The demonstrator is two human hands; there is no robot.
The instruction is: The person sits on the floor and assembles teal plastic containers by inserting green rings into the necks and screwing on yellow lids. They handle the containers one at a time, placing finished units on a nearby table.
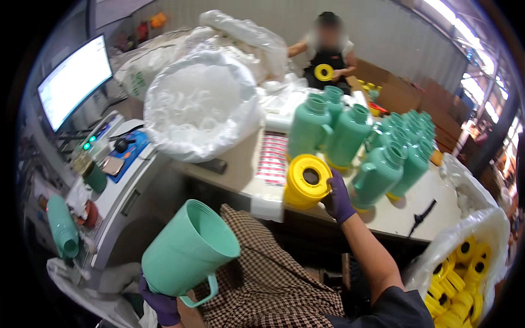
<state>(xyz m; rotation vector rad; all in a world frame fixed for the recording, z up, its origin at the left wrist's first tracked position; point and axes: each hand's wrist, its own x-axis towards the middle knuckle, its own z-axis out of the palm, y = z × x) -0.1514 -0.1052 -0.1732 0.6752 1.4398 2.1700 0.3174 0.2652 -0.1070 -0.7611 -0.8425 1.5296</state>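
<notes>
in the head view, the purple-gloved left hand (158, 303) is wrapped around the lower end of a green jug body (188, 251), held tilted in front of the table (396, 221) with its wide mouth upward; the fingers are partly hidden. the purple-gloved right hand (340, 199) is closed on the side of a yellow part (307, 180) at the table's near edge. these two pieces are apart, so this pair looks unfinished. green bottles (380, 172) stand on the table, several with yellow at the foot, and seem further along. more yellow parts (459, 284) lie loose in a bag (426, 265) right of the table, apparently unused; how many remain cannot be told.
</notes>
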